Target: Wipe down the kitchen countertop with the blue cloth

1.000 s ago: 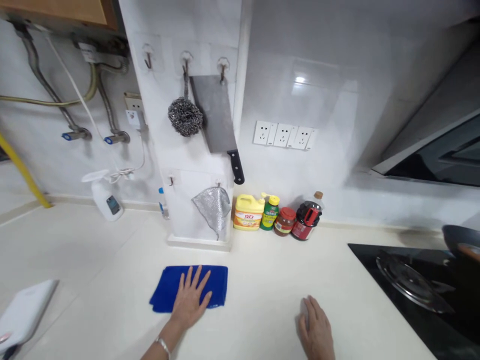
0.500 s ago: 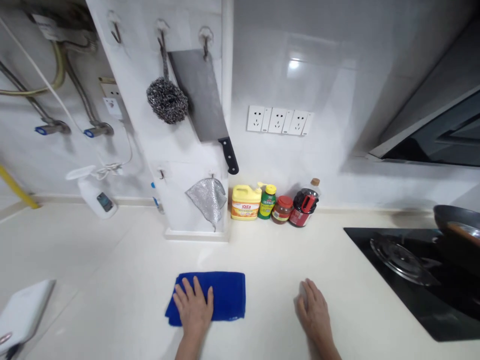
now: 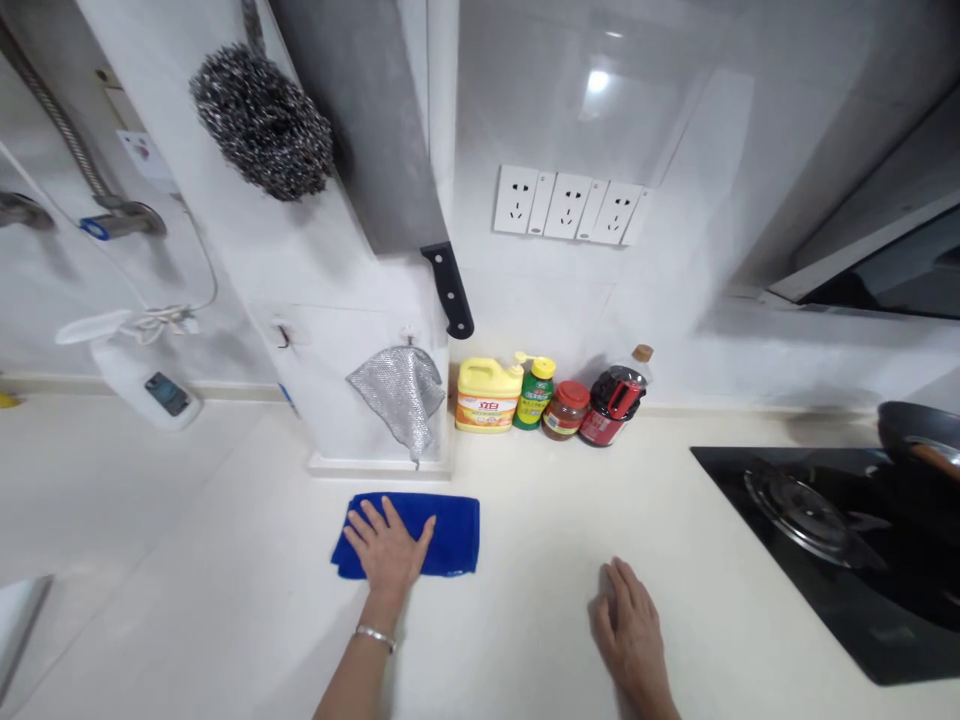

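Observation:
A folded blue cloth [image 3: 456, 535] lies flat on the white countertop [image 3: 517, 640]. My left hand [image 3: 390, 550] presses down on the cloth's left half, palm flat and fingers spread, with a silver bracelet [image 3: 375, 637] at the wrist. To the right, my right hand [image 3: 630, 625] rests on the bare counter holding nothing, its fingers loosely extended and the thumb a little apart.
Against the wall stand a yellow detergent jug [image 3: 487, 395], a green bottle [image 3: 535, 395], a red-lidded jar [image 3: 566, 410] and a dark sauce bottle [image 3: 611, 395]. A black cooktop [image 3: 810, 590] is at right. A cleaver [image 3: 367, 130] and steel wool scrubber [image 3: 262, 120] hang from the pillar.
My left hand and the blue cloth have slid forward over the counter, toward the pillar. The head view has moved nearer the pillar. My right hand stays on the counter.

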Demonstrator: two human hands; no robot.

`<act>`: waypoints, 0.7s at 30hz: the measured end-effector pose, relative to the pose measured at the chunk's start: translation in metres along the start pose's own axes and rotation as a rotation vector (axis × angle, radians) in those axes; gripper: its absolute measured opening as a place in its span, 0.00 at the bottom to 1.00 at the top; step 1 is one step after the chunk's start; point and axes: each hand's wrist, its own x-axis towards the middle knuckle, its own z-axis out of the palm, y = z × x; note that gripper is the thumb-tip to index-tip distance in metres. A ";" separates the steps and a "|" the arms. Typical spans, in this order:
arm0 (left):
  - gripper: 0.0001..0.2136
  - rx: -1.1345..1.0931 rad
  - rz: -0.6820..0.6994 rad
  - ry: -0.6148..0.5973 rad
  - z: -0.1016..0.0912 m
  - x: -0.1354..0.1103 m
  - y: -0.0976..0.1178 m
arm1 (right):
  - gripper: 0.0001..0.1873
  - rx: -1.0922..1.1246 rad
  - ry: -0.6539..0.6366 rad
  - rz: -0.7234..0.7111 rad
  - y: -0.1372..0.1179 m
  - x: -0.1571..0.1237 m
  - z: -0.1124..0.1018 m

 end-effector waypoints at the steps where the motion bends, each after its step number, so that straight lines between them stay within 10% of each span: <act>1: 0.50 0.005 -0.004 0.001 0.002 0.006 0.003 | 0.27 0.005 -0.003 0.009 -0.001 0.000 -0.001; 11: 0.50 0.029 -0.058 0.003 0.020 0.042 0.018 | 0.26 0.052 -0.009 0.056 -0.007 0.006 -0.006; 21: 0.46 0.076 0.047 -0.045 -0.010 -0.008 -0.030 | 0.31 0.061 0.003 -0.021 0.021 -0.002 0.005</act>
